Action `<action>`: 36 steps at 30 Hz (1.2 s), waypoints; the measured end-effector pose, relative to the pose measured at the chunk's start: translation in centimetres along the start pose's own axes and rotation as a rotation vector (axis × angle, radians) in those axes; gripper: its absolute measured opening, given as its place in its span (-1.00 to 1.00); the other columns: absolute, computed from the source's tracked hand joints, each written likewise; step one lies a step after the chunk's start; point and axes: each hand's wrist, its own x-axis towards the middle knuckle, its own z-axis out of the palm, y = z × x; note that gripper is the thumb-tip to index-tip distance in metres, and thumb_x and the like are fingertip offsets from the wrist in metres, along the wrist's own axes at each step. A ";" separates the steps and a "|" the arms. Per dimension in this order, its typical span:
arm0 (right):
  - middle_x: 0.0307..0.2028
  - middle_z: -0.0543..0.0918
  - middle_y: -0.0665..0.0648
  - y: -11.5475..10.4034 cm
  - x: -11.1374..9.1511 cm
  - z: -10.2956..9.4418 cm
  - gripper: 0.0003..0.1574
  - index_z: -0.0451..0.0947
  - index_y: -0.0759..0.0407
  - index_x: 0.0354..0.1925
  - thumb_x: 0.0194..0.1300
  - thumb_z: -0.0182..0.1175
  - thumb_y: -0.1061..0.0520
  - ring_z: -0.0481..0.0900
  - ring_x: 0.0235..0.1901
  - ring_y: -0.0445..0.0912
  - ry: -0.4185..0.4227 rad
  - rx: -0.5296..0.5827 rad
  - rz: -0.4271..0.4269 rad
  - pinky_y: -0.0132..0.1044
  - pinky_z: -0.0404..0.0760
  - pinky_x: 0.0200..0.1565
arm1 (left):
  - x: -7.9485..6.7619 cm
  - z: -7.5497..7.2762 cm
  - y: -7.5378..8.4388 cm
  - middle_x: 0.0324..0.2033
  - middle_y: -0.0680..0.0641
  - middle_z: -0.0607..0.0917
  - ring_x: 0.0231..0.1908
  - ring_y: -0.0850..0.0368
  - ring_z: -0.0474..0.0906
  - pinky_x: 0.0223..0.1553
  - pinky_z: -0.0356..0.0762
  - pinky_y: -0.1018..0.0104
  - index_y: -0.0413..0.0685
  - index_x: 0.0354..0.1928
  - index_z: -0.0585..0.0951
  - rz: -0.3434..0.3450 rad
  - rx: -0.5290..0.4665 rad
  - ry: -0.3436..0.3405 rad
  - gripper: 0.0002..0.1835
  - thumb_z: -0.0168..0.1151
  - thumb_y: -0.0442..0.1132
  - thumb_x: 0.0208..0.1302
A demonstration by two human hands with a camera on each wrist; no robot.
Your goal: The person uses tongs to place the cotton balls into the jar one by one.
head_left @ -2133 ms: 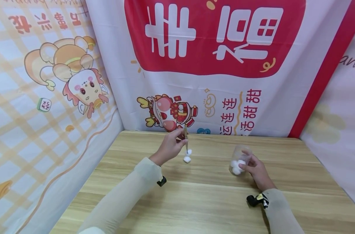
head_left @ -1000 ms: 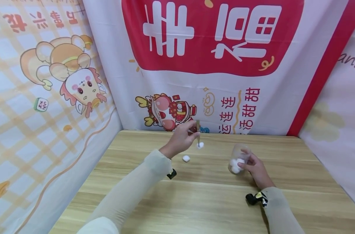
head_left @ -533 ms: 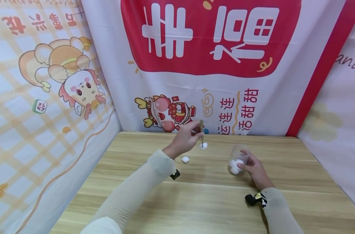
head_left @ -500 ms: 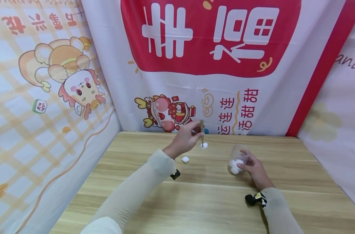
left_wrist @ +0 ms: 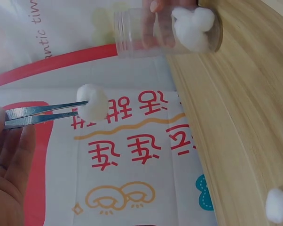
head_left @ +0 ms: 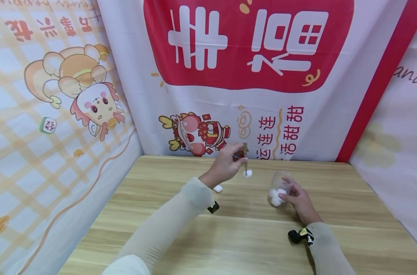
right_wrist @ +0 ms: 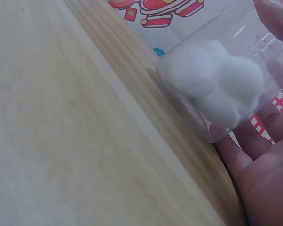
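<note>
My left hand [head_left: 226, 164] pinches a pair of metal tweezers [left_wrist: 43, 114] between thumb and fingers. A white cotton ball [left_wrist: 91, 102] sits at the tweezer tips, raised over the table to the left of a clear plastic jar [head_left: 278, 183]. My right hand [head_left: 298, 198] grips that jar round its side. Several cotton balls [right_wrist: 216, 82] lie in its bottom, seen through the wall. A single cotton ball [head_left: 218, 188] lies on the table beneath my left wrist, partly hidden by it in the head view.
The wooden table [head_left: 249, 244] ends at a back wall of white cloth with a red panel [head_left: 242, 80]. A printed cloth [head_left: 67, 152] hangs along the left side, and another pale cloth [head_left: 394, 152] on the right. Black wrist cameras sit at both cuffs.
The tweezers have picked one of two cotton balls off the table. My left hand has carried it up and rightward, closer to the jar. My right hand stays on the jar.
</note>
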 end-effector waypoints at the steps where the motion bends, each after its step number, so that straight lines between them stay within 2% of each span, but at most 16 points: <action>1: 0.27 0.38 0.23 0.0 0.0 0.0 -0.09 0.21 0.08 0.43 0.21 0.38 0.03 0.45 0.08 -0.17 0.000 0.003 -0.001 -0.50 0.48 -0.01 | 0.1 0.1 0.1 -0.29 0.03 0.59 -0.30 0.25 0.54 -0.27 0.61 0.47 -0.11 -0.15 0.54 0.003 -0.002 -0.002 -0.85 0.29 -0.37 0.28; 10: 0.31 0.34 0.26 0.0 0.1 0.0 -0.08 0.17 0.12 0.44 0.23 0.37 0.04 0.42 0.12 -0.15 -0.008 0.014 0.010 -0.52 0.45 0.01 | 0.6 1.2 0.5 -0.31 0.06 0.62 -0.30 0.29 0.55 -0.25 0.58 0.51 -0.08 -0.16 0.56 -0.001 0.024 -0.020 -0.84 0.32 -0.35 0.25; 22: 0.34 0.31 0.32 -0.3 -0.1 0.0 -0.07 0.14 0.15 0.45 0.25 0.35 0.08 0.38 0.17 -0.07 -0.014 0.033 0.011 -0.53 0.44 0.01 | 1.2 2.1 0.9 -0.33 0.04 0.61 -0.31 0.29 0.54 -0.26 0.59 0.50 -0.06 -0.21 0.52 0.022 -0.013 -0.045 -0.86 0.29 -0.36 0.27; 29: 0.34 0.31 0.30 0.0 0.1 -0.1 -0.08 0.18 0.13 0.43 0.23 0.37 0.04 0.39 0.15 -0.10 -0.011 0.022 0.024 -0.53 0.45 0.01 | 1.6 2.7 1.1 -0.29 0.05 0.62 -0.28 0.32 0.56 -0.23 0.59 0.52 -0.07 -0.18 0.53 0.024 -0.024 -0.062 -0.86 0.28 -0.37 0.28; 36: 0.34 0.31 0.26 0.1 0.3 -0.1 -0.08 0.18 0.09 0.44 0.23 0.37 0.01 0.34 0.21 -0.01 -0.013 0.013 0.038 -0.51 0.41 0.03 | 2.3 3.2 1.3 -0.23 0.06 0.62 -0.22 0.33 0.56 -0.17 0.58 0.53 -0.08 -0.09 0.54 0.022 -0.046 -0.072 -0.82 0.26 -0.36 0.30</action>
